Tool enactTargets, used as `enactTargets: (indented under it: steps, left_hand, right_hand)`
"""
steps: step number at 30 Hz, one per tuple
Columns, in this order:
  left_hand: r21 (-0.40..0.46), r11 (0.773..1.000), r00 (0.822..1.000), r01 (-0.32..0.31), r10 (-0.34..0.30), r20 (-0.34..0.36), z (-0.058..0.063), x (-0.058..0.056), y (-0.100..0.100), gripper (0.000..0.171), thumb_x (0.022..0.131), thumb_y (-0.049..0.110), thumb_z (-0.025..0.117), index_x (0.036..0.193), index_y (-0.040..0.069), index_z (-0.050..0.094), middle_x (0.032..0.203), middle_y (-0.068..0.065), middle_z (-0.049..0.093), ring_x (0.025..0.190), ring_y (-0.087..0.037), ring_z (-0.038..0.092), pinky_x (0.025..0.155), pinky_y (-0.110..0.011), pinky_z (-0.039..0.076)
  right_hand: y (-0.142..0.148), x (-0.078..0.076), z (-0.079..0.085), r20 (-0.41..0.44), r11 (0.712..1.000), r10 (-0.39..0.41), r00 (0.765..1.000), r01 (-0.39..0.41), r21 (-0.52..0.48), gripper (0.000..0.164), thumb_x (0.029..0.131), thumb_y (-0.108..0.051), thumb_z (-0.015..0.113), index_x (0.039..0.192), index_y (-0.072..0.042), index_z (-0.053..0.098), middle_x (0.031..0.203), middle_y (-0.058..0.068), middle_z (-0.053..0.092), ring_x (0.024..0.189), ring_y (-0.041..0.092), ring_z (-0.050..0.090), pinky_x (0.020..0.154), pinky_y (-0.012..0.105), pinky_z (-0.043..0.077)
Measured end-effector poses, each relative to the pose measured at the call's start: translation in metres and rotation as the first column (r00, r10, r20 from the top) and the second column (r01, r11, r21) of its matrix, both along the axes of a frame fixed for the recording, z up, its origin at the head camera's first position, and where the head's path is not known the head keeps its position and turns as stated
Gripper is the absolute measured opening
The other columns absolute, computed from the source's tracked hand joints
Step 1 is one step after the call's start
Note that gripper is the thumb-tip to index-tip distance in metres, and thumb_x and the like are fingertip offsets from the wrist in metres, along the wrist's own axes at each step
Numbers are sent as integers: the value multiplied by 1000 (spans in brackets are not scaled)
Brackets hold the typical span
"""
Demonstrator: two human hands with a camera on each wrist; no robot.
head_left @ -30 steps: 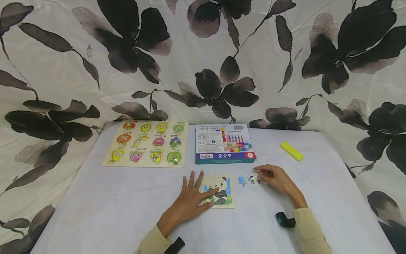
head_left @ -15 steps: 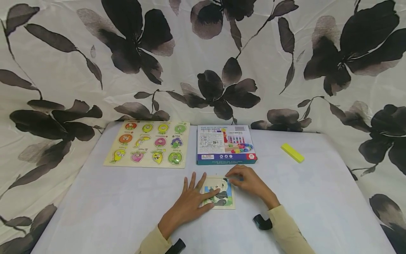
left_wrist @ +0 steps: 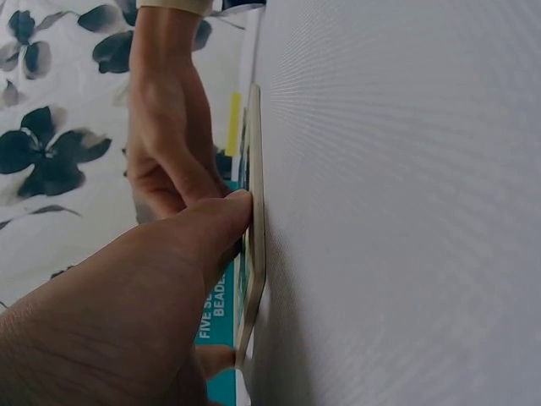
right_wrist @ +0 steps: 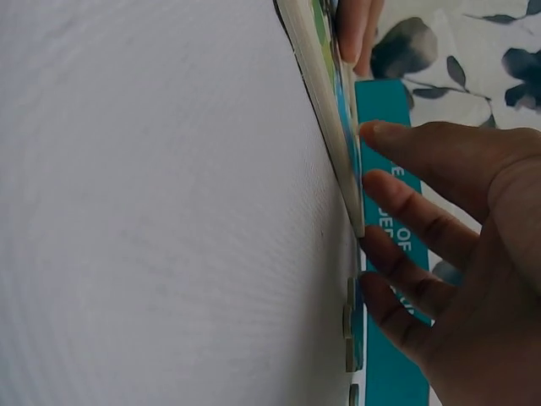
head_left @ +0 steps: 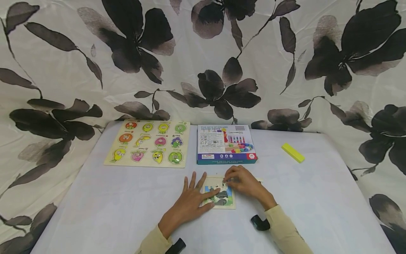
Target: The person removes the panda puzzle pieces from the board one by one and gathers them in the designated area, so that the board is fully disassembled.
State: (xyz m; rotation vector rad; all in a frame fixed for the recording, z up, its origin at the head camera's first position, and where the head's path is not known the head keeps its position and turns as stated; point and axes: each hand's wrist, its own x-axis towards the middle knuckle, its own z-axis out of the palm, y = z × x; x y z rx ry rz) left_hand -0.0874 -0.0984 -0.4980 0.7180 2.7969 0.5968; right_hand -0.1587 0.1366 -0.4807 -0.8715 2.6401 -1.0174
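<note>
A small panda jigsaw puzzle in a wooden tray [head_left: 234,205] lies in front of the person. The left hand [head_left: 188,206] is spread, its thumb and index finger resting on the picture. In the left wrist view, the left thumb [left_wrist: 224,211] presses on the face of the tray. At the tray's upper right corner, the right hand [head_left: 243,180] has its thumb and bent fingers on a panda puzzle piece [head_left: 223,184], mostly covered by the fingertips. In the right wrist view, loose puzzle pieces [right_wrist: 354,326] lie on the cloth beside the tray, under the right fingers.
Behind the puzzle stands a flat box [head_left: 226,144] of beads. A fruit puzzle board [head_left: 147,144] lies at the back left, and a yellow block [head_left: 293,152] at the back right. White cloth [head_left: 127,197] covers the table, and a floral curtain [head_left: 177,46] hangs behind it.
The right hand has moved left from the loose pieces to the tray's upper right corner, and its fingertips have shifted slightly on the panda picture. The left hand has stayed on the tray.
</note>
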Motion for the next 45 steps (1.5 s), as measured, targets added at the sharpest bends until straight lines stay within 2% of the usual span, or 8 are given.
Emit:
enactTargets:
  steps: [10,27,45]
  left_hand:
    - [16,1000,1000,-3,3,-3,0,1,1,49,93,52,52,140,41,46,160,-16,12,142,-50,-2,109,-69,1]
    - [7,1000,1000,-16,16,-1,1,0,1,49,93,52,54,140,41,47,160,-14,11,143,-49,-3,110,-68,0]
    - [1,1000,1000,-17,17,-7,1,0,1,49,92,51,54,140,42,46,160,-14,12,143,-50,-2,110,-68,0]
  right_hand:
    - [-1,3,-3,-29,999,-10,1000,11,34,8,83,-10,73,89,-14,78,101,-3,63,98,16,49,90,42,45]
    - [-1,5,-2,22,999,-18,1000,17,35,10,86,-11,71,92,-16,76,111,-1,62,105,19,48,94,47,43]
    - [1,8,2,26,1000,-7,1000,7,20,13,87,-11,69,97,-15,76,107,-2,64,104,19,50,93,46,44]
